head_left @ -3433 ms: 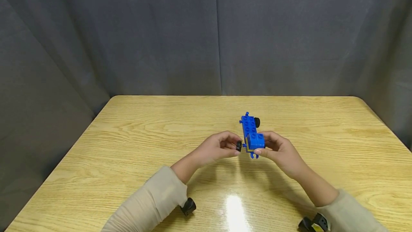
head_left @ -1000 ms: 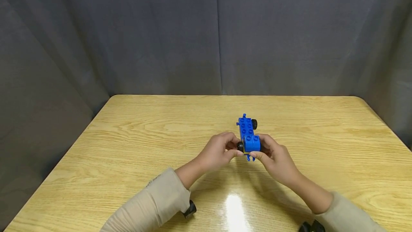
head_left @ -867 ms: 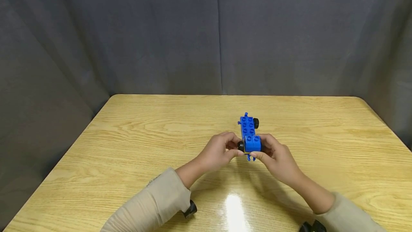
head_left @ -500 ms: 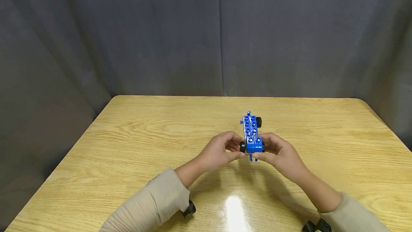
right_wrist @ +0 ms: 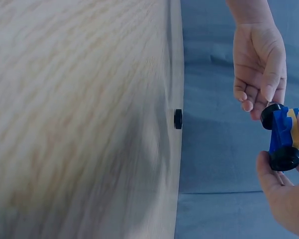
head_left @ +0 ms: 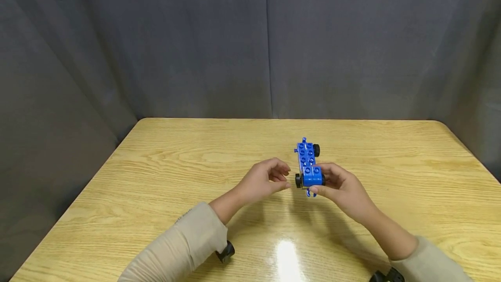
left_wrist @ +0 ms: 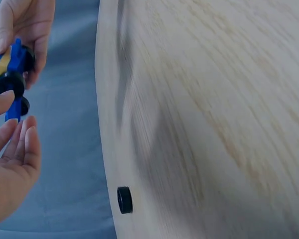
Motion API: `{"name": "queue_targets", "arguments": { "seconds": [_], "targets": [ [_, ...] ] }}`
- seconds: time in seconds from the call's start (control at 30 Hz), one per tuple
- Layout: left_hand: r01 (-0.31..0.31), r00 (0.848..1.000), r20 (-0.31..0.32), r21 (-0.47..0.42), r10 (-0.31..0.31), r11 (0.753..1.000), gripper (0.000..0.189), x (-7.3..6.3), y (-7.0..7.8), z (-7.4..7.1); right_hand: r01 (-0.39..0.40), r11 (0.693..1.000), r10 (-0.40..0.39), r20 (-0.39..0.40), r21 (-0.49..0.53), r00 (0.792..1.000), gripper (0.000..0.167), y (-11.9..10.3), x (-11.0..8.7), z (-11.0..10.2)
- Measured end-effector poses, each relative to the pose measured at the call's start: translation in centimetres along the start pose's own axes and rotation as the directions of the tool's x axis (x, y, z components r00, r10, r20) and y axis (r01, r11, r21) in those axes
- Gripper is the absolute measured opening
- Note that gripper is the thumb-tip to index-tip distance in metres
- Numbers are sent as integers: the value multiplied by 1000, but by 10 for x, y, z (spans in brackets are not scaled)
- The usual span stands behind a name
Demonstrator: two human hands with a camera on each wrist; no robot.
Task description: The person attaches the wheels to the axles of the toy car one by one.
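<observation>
The toy vehicle [head_left: 306, 161] is held above the desk, right of centre in the head view, with its long axis running from lower to upper frame. Its base is a blue studded plate [head_left: 305, 153]; a blue block [head_left: 312, 179] is seated on the near end, and a yellow layer [right_wrist: 295, 128] shows below the block in the right wrist view. A near left wheel [head_left: 298, 180], a near right wheel [head_left: 323, 179] and a far right wheel [head_left: 316, 150] are fitted. The far left axle peg [head_left: 295, 150] is bare. A blue hook [head_left: 311, 193] projects from the near end and a knob [head_left: 304, 139] from the far end.

The right hand [head_left: 346, 190] grips the near end of the vehicle, thumb at the near face of the block. The left hand [head_left: 263, 181] is positioned just beside the near left wheel, fingers loosely bent, thumb and fingertips apart; in the head view a gap separates it from the wheel.

A loose black wheel [left_wrist: 124, 200] stands on the wood-grain desk [head_left: 176, 151], at lower centre-left of the left wrist view. Beige sleeves [head_left: 184, 245] enter from the lower frame. Black items [head_left: 225, 252] show beside both cuffs. Dark grey cloth [head_left: 195, 42] fills the upper frame.
</observation>
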State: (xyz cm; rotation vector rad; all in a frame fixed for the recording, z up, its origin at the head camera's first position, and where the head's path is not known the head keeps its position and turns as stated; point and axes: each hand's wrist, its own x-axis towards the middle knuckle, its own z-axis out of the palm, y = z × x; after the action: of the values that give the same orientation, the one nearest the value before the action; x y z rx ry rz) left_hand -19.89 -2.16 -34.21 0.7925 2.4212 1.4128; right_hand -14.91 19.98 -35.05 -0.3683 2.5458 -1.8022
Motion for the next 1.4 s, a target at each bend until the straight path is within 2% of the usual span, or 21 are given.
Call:
{"name": "queue_targets", "arguments": {
  "seconds": [0.13, 0.33, 0.77, 1.13, 1.4],
  "targets": [
    [22, 1000, -13, -21, -23, 1000, 29, 3, -5, -3, -18, 999, 18, -6, -29, 1000, 45, 1, 0, -2],
    [72, 997, -32, -25, -73, 997, 28, 5, -14, -10, -16, 1000, 16, -12, -18, 1000, 44, 2, -1, -3],
    [197, 974, -109, -15, -198, 980, 28, 12, -36, -26, 2, 1000, -2, -20, 1, 1000, 45, 2, 0, -6],
    [267, 963, -78, 111, -259, 957, 32, 21, -49, -27, 18, 1000, -17, -20, 13, 1000, 45, 3, -1, -6],
    [282, 959, -54, 183, -277, 942, 34, 24, -55, -26, 1, 1000, -1, -7, 8, 1000, 44, 4, -2, -7]
  ]
}}
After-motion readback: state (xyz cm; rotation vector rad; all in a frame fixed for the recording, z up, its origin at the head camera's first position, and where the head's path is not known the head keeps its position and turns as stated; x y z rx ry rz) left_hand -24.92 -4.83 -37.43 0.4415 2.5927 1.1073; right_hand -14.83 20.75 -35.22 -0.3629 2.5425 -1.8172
